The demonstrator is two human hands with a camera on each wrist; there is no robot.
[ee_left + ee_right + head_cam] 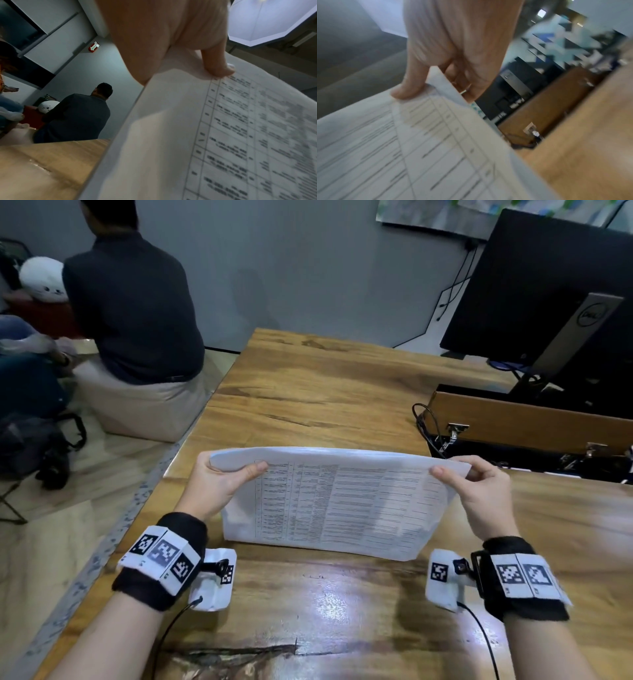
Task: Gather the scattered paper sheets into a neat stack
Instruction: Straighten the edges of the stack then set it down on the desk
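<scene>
2 hands: left hand (219, 479), right hand (479, 491) pinch paper sheets (335, 501) upright on table (325, 611).

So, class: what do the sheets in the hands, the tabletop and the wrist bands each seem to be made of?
Sheets: thin white printed paper, matte; they bow between the left hand and right hand.
Tabletop: wood or wood-look veneer, glossy; grain, dark cracks and a light reflection show.
Wrist bands: black fuzzy fabric, probably fleece or hook-and-loop, carrying white marker tags.

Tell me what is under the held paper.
The paper stack stands on its lower edge on the wooden table, gripped by the left hand and right hand. Whatever lies behind it is covered.
</scene>
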